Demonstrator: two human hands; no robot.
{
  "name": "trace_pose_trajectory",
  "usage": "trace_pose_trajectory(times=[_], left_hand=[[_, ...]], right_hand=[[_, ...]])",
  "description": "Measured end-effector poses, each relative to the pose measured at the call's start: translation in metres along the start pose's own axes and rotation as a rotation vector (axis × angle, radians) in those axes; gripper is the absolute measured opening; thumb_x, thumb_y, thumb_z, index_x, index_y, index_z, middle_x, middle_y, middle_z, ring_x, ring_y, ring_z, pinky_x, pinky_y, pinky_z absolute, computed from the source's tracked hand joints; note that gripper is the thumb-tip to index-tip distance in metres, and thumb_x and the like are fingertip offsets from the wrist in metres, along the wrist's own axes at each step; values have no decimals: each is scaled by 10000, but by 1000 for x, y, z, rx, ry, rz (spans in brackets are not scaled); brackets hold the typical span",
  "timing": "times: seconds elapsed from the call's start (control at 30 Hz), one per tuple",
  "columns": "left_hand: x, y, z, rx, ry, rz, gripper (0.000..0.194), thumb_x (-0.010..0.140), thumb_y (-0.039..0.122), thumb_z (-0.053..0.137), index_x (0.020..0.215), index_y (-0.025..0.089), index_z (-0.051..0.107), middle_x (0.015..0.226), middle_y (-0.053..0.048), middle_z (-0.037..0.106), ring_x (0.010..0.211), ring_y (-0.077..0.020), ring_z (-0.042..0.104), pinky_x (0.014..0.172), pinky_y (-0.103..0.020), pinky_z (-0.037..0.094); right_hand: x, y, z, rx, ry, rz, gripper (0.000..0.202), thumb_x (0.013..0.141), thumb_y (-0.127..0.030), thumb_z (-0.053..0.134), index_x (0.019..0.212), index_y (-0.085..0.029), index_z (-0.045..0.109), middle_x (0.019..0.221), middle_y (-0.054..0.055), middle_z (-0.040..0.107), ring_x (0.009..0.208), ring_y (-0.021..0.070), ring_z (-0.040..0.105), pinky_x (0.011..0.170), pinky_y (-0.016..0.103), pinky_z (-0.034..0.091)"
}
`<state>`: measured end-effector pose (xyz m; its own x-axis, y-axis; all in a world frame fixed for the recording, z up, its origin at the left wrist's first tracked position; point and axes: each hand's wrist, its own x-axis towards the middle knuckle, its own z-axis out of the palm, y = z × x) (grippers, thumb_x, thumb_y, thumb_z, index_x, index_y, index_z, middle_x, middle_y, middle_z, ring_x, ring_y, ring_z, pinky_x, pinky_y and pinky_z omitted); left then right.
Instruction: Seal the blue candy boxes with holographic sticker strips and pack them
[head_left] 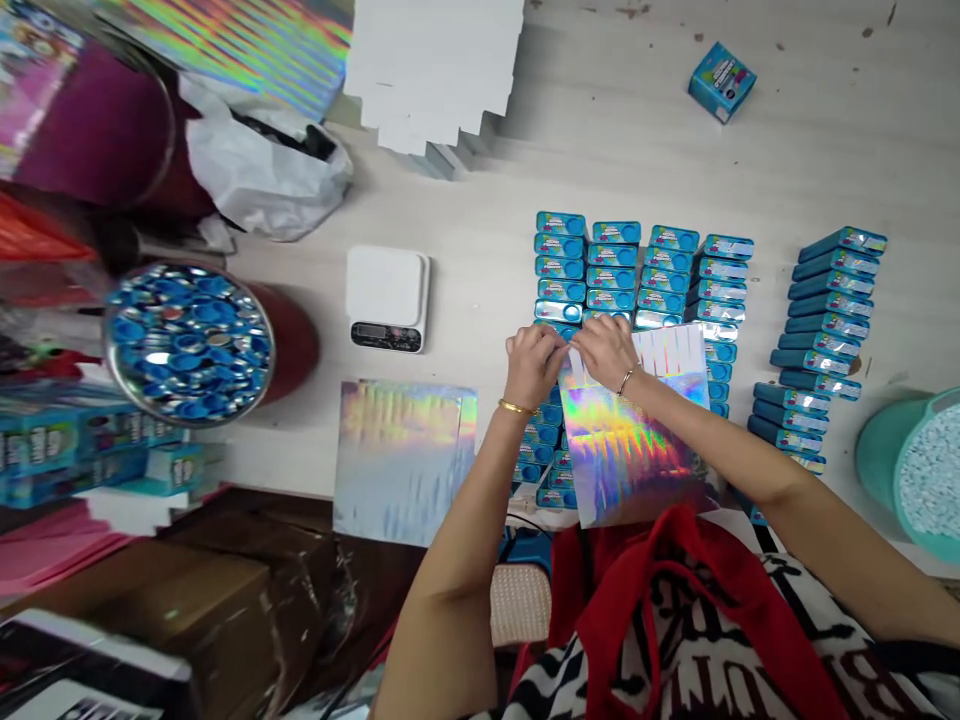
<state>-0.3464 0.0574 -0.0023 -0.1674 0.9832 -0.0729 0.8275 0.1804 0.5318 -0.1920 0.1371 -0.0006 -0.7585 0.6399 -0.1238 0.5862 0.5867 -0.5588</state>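
My left hand [531, 366] is closed in a pinch at the upper left corner of a shiny holographic sticker sheet [622, 435]. My right hand [606, 350] pinches at the same corner, its fingertips meeting those of the left. Pale strips show along the sheet's top edge, and its lower end lies against my body. Any small piece between the fingertips is too small to make out. Under and beyond the hands stand rows of small blue boxes [616, 254], partly hidden by the sheet. Another column of blue boxes [832, 290] stands to the right.
A second holographic sheet [405, 460] lies left of my arm, below a white digital scale [386, 298]. A red tub [292, 335] of blue-and-silver pieces stands farther left. White cardboard [439, 70] and a lone blue box [721, 82] are at the back; a teal bucket [877, 450] of white pieces, right.
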Motion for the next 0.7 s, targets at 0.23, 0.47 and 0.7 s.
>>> trace_pose_trajectory(times=[0.23,0.47,0.7], left_hand=[[-17,-13,-12,-5,-20,71,247,941,250,481,1057,285,696,1188,-123,687,1020,-276,566,870,-434,345],[-53,3,-13,-27,39,76,158,935,257,502,916,250,659,1199,-125,690,1067,-263,596,916,-436,360],[-95,62,-50,-329,419,-231,142,859,325,679,817,229,583,808,-17,658,797,-179,612,837,-371,424]], right_hand=[[17,-7,7,47,-18,43,383,1041,-332,354,881,-190,671,969,104,654,982,268,478,885,418,278],[20,-13,14,9,-44,91,411,1046,-319,322,900,-172,676,981,130,642,995,281,470,875,430,292],[1,-13,1,350,151,23,538,1021,-567,307,1139,-187,669,1189,141,622,1161,279,491,1001,439,357]])
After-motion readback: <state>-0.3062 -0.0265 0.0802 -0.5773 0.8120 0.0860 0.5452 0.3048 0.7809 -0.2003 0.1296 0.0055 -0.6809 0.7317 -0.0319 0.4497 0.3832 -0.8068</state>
